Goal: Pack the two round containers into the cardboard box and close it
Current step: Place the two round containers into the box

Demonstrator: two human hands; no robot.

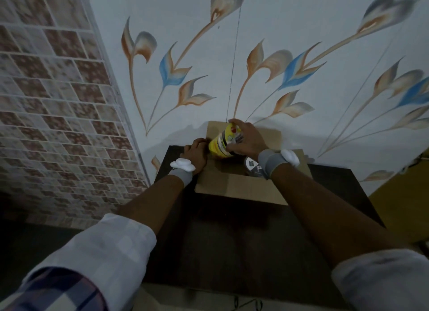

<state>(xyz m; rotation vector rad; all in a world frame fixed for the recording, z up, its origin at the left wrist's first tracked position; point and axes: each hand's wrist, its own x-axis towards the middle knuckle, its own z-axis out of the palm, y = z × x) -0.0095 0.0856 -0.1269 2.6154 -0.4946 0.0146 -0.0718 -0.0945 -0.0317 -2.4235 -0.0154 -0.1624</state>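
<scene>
An open cardboard box (234,185) stands on a dark table (232,236) against the wall. My right hand (246,137) grips a yellow round container (221,144), tilted, over the box's opening. My left hand (196,151) rests on the box's left edge and holds it. A second round container (251,165) with a grey and white lid lies inside the box, partly hidden by my right wrist. The box's flaps stand open at the back and the right.
A tiled wall (301,67) with a painted leaf pattern rises right behind the box. A brick-patterned tiled wall (53,101) runs along the left. Something yellow-brown (404,194) sits at the table's right edge.
</scene>
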